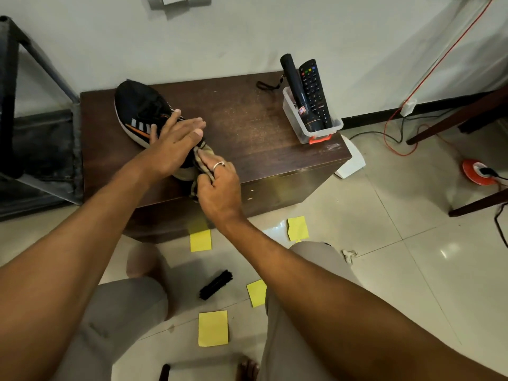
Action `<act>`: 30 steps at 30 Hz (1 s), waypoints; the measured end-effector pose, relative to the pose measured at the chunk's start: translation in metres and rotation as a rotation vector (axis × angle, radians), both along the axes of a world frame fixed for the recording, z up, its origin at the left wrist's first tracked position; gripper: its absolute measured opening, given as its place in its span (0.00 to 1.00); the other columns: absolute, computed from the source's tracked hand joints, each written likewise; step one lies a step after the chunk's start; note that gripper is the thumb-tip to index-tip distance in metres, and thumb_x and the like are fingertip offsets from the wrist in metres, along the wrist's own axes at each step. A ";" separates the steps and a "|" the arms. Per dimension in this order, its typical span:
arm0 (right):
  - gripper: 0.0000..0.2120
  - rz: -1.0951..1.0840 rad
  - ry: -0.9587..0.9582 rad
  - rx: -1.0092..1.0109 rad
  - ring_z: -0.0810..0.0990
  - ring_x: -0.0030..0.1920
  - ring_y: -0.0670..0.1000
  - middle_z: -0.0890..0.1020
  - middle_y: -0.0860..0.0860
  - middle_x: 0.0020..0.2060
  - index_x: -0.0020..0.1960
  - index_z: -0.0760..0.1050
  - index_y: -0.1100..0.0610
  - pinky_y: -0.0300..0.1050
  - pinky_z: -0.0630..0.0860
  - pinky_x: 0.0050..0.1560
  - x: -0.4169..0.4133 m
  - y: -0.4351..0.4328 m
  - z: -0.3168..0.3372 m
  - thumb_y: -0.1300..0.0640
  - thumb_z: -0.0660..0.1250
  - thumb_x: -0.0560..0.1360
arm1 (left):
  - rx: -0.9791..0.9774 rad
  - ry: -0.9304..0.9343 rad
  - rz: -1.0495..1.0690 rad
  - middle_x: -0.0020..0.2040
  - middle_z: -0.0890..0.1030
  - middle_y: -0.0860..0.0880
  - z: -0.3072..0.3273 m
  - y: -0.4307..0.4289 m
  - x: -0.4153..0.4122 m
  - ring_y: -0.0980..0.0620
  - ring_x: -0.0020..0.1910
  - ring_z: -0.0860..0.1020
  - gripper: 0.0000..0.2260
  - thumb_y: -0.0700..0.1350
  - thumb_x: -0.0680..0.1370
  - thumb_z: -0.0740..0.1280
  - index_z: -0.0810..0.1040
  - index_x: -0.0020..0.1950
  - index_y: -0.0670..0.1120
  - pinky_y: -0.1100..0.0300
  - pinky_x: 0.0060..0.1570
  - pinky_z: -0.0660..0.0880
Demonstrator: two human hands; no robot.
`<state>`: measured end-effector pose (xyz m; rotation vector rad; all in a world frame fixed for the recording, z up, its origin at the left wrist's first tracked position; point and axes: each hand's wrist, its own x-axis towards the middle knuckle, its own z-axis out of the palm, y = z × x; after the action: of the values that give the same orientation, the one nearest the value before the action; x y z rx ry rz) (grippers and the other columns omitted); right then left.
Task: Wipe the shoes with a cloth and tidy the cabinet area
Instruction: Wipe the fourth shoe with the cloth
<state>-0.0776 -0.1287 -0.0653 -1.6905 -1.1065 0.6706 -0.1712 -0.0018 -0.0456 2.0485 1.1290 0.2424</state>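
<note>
Shoe wipe, heel end.
Left hand (173, 144) flat, fingers spread on shoe (140, 111); right hand (220, 188) pinches cloth (202, 158) against heel; cabinet (247, 119) top bare rightward.

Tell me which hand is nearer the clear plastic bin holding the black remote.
Right. The right hand grips the cloth at the shoe's heel, closer to the bin; the left hand lies farther away on the shoe.

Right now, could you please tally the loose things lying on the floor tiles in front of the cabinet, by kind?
Yellow paper notes: 4
Black brush: 1
Crumpled white scrap: 1
Total: 6

A dark object at the bottom edge is cut off; I left it out.
</note>
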 end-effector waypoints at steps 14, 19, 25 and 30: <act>0.16 -0.126 0.287 -0.077 0.81 0.54 0.51 0.83 0.52 0.54 0.60 0.80 0.55 0.54 0.79 0.60 0.026 0.023 0.003 0.62 0.58 0.79 | -0.013 0.322 0.212 0.83 0.55 0.48 0.046 -0.068 -0.033 0.47 0.80 0.58 0.24 0.58 0.80 0.67 0.73 0.75 0.54 0.54 0.74 0.59; 0.19 -0.073 0.243 -0.090 0.80 0.60 0.53 0.81 0.55 0.59 0.66 0.79 0.57 0.55 0.78 0.64 0.021 0.024 0.005 0.62 0.59 0.78 | 0.092 0.235 0.262 0.71 0.76 0.45 0.049 -0.071 -0.027 0.49 0.71 0.73 0.19 0.49 0.79 0.72 0.80 0.69 0.50 0.61 0.64 0.66; 0.21 0.033 0.153 -0.053 0.79 0.61 0.50 0.82 0.54 0.62 0.70 0.77 0.59 0.34 0.74 0.58 0.011 0.012 0.005 0.64 0.63 0.78 | 0.083 0.236 0.273 0.62 0.83 0.47 0.053 -0.062 -0.027 0.48 0.62 0.79 0.14 0.52 0.81 0.68 0.82 0.66 0.50 0.56 0.61 0.72; 0.17 0.045 0.079 -0.012 0.81 0.55 0.51 0.83 0.54 0.56 0.64 0.81 0.60 0.50 0.80 0.57 0.002 0.002 0.009 0.61 0.66 0.76 | -0.047 0.148 0.340 0.52 0.86 0.53 0.052 -0.057 -0.043 0.51 0.50 0.83 0.11 0.52 0.82 0.66 0.85 0.60 0.54 0.46 0.58 0.80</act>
<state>-0.0753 -0.1268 -0.0567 -1.6389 -1.0894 0.7675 -0.2143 -0.0592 0.0062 1.8490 1.5600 0.2307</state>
